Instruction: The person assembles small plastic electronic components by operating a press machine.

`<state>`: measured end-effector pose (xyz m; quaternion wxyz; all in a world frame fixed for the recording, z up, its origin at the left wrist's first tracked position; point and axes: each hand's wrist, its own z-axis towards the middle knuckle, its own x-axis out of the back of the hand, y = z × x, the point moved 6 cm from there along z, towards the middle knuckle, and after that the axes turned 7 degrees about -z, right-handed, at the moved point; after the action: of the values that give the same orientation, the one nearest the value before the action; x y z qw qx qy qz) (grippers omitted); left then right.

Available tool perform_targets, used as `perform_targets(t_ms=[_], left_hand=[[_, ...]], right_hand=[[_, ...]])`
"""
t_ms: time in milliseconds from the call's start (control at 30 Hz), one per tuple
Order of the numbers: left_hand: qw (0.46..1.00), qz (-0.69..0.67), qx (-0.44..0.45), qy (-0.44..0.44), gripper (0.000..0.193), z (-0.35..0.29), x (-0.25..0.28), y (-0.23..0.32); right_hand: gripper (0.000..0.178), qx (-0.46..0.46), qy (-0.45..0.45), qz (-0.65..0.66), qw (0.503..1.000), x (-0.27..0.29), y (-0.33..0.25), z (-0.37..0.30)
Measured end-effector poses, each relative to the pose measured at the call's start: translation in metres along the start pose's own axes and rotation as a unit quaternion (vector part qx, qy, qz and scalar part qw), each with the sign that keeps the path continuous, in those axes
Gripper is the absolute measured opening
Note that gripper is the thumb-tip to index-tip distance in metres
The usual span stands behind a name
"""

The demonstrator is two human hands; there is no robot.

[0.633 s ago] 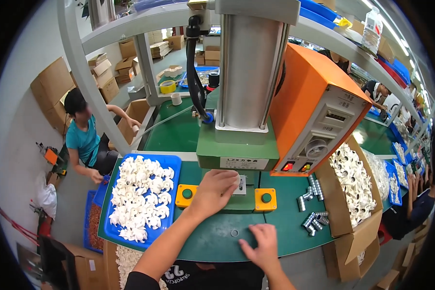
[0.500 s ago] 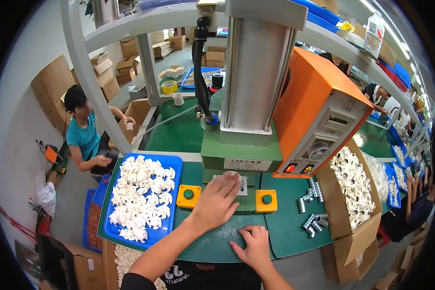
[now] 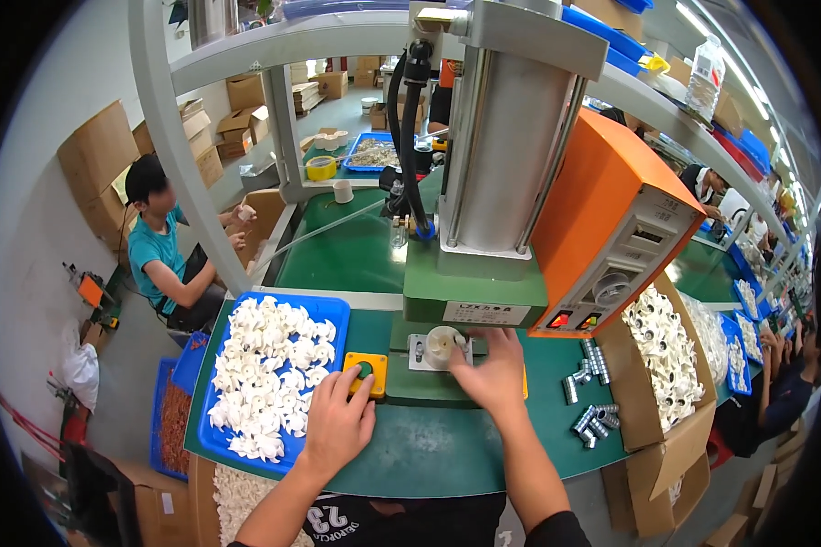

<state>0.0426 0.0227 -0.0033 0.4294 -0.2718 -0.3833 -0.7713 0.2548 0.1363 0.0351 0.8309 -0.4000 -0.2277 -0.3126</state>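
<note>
A round white plastic part (image 3: 443, 347) sits in the metal fixture (image 3: 417, 354) under the green press head (image 3: 470, 290). My right hand (image 3: 494, 372) is at its right side, thumb beside the part's rim, fingers apart. I make out nothing between them. My left hand (image 3: 339, 428) rests at the left yellow button box (image 3: 378, 387), its fingers stretched over the edge by the green button (image 3: 365, 370). Most of the right button box (image 3: 524, 383) is hidden behind my right hand.
On the left stands a blue tray (image 3: 339, 319) of white finned parts. Metal sleeves (image 3: 593, 421) lie to the right, before an open carton (image 3: 634, 401) of white parts. An orange control box (image 3: 602, 201) flanks the press cylinder (image 3: 511, 146). A co-worker (image 3: 169, 255) sits at far left.
My left hand has moved from the fixture to the left button box, uncovering the white part. My right hand went up from the table to the fixture. The small ring no longer shows on the table.
</note>
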Motion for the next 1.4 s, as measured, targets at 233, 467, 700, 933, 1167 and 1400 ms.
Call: perform_targets(t_ms=[233, 467, 700, 933, 1167, 1400], left_hand=[[1.0, 0.002, 0.003, 0.007, 0.043, -0.004, 0.003, -0.003], [1.0, 0.001, -0.005, 0.013, 0.046, -0.006, -0.004, -0.005], [0.998, 0.046, -0.01, -0.041, 0.052, -0.005, 0.003, 0.001], [0.996, 0.06, -0.026, -0.058, 0.053, 0.016, 0.005, 0.009], [0.991, -0.082, -0.032, -0.102, 0.042, 0.035, 0.015, -0.025], [0.99, 0.088, 0.098, -0.05, 0.036, 0.015, 0.033, -0.097]], right_hand=[[0.042, -0.075, -0.068, 0.006, 0.995, -0.014, -0.006, 0.027], [0.037, -0.164, -0.159, 0.382, 0.896, -0.026, 0.005, 0.009], [0.055, -0.099, -0.047, 0.252, 0.961, 0.018, 0.021, -0.039], [0.045, 0.099, -0.002, -0.155, 0.983, 0.045, 0.054, -0.077], [0.037, 0.11, -0.017, -0.193, 0.975, 0.037, 0.056, -0.069], [0.026, 0.067, -0.013, -0.13, 0.989, 0.038, 0.06, -0.068]])
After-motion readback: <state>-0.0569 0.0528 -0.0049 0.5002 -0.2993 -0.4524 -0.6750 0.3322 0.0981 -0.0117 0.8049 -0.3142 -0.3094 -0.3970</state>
